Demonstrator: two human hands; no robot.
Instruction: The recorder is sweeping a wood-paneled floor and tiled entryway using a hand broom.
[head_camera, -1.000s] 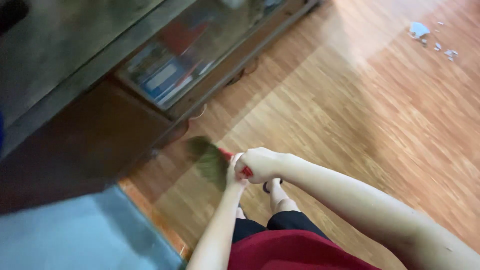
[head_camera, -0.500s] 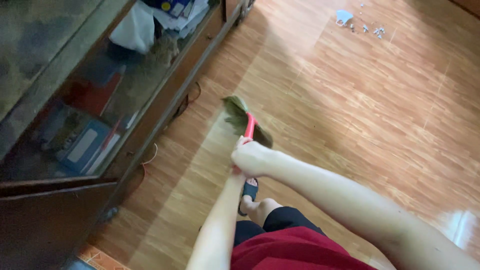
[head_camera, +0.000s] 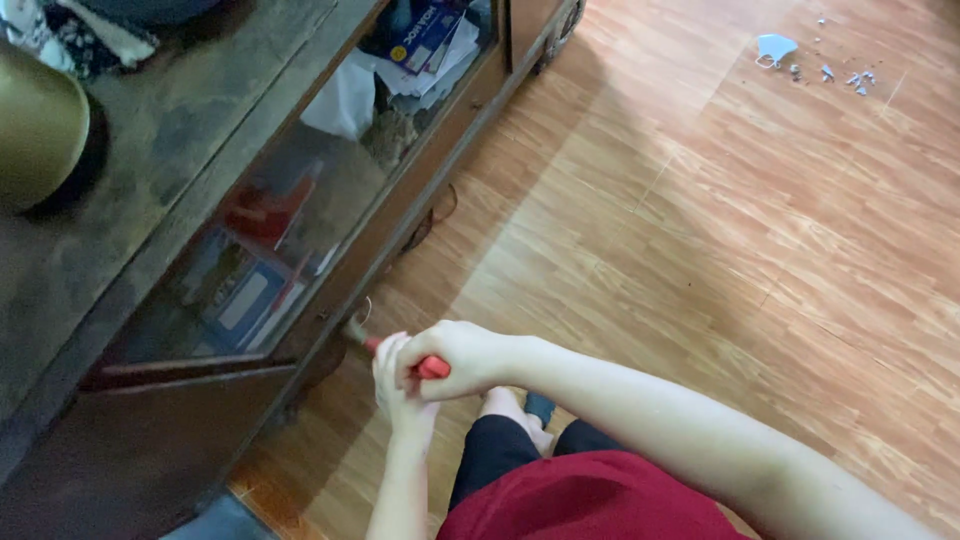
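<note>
From the head camera, both hands are gripping a red-handled broom (head_camera: 432, 367) low over the wooden floor (head_camera: 700, 250). The right hand (head_camera: 460, 358) is wrapping closed over the handle, and the left hand (head_camera: 395, 385) is clasping it just beneath. The handle's long axis is pointing up-left from the hands toward the foot of the glass-fronted cabinet (head_camera: 330, 250) (its bristles are barely showing there). Pale debris (head_camera: 778, 48) is lying well apart, near the floor's far right corner.
</note>
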